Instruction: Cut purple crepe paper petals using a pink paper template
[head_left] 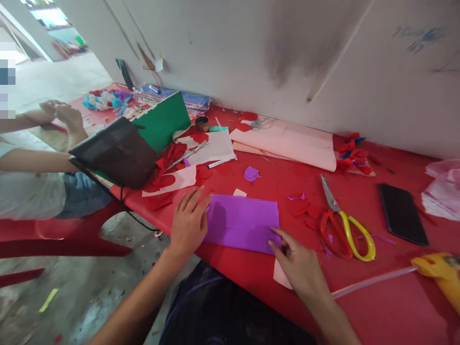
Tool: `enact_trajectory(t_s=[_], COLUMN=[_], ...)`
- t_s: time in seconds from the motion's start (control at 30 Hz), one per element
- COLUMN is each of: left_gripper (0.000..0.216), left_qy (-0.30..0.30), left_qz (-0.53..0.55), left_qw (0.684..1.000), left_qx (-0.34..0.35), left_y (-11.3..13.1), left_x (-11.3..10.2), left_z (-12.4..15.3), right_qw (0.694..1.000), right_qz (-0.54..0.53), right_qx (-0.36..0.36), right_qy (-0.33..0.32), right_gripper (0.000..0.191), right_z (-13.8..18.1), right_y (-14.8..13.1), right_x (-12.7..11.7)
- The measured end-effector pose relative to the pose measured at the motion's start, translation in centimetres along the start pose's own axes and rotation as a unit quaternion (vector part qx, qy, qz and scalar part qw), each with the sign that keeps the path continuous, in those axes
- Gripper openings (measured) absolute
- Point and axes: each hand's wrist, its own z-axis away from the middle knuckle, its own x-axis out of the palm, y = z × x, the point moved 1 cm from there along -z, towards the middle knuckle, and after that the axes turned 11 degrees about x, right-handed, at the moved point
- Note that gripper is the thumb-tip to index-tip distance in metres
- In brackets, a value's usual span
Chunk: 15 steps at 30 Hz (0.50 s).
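Observation:
A folded purple sheet (242, 221) lies on the red table (359, 306) near its front edge. My left hand (189, 223) rests flat on the sheet's left end, fingers stretched out and together. My right hand (300, 266) presses the sheet's lower right corner with its fingertips, fingers loosely curled, holding nothing I can see. A small pink scrap (281, 275) lies partly under my right hand. Red-and-yellow scissors (343, 225) lie shut just right of the sheet.
A black phone (402, 213) and a yellow glue gun (440, 275) lie at the right. Pink paper roll (287, 141), red scraps, white sheets, a green board (163, 120) and a dark pouch (117, 151) fill the back left. Another person's hands (59, 112) work at the far left.

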Motion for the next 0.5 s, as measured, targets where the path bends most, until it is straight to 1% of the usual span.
enact_trajectory(t_s=[0.03,0.07,0.1,0.13,0.17,0.23,0.27,0.3,0.33,0.4,0.43,0.5], left_gripper=[0.032,0.029,0.027,0.028,0.032,0.039,0.04,0.038,0.033,0.021,0.017,0.016], left_qy=[0.004,0.002,-0.001,-0.005,-0.007,-0.017,-0.024,-0.028,-0.029,-0.027,-0.025,-0.021], left_qz=[0.03,0.056,0.069,0.067,0.053,0.022,0.015,0.017,0.024,0.043,0.05,0.06], left_qw=[0.999,0.998,0.998,0.998,0.997,0.993,0.991,0.989,0.988,0.984,0.983,0.98], left_qx=[0.019,0.024,0.009,-0.021,-0.059,-0.119,-0.133,-0.143,-0.152,-0.169,-0.177,-0.187], left_y=[-0.1,-0.2,-0.3,-0.5,-0.8,-1.1,-1.2,-1.2,-1.0,-0.5,-0.1,0.7], left_x=[-0.5,-1.0,-1.2,-1.2,-1.0,-0.3,0.1,0.5,0.8,1.2,1.3,1.1], left_z=[0.4,0.8,1.1,1.2,1.2,0.9,0.7,0.4,0.2,0.1,0.2,0.9], right_qw=[1.0,1.0,1.0,0.999,0.996,0.983,0.971,0.959,0.947,0.926,0.924,0.934], right_qz=[0.006,0.012,0.019,0.03,0.046,0.098,0.129,0.161,0.189,0.228,0.232,0.23], right_qx=[-0.003,-0.01,-0.022,-0.039,-0.058,-0.09,-0.112,-0.146,-0.188,-0.278,-0.291,-0.267], right_qy=[-0.004,-0.005,0.002,0.019,0.047,0.129,0.165,0.182,0.179,0.117,0.084,0.058], right_gripper=[0.04,0.039,0.038,0.037,0.036,0.034,0.032,0.03,0.027,0.026,0.027,0.037], right_z=[0.0,0.0,0.0,0.0,0.1,0.7,1.2,1.8,2.6,4.1,4.7,5.6], right_y=[0.0,0.0,0.0,0.1,0.1,-0.1,-0.4,-1.0,-1.7,-3.5,-4.4,-5.8], right_x=[0.0,-0.1,-0.2,-0.3,-0.4,-0.5,-0.4,-0.1,0.4,1.8,2.6,4.2])
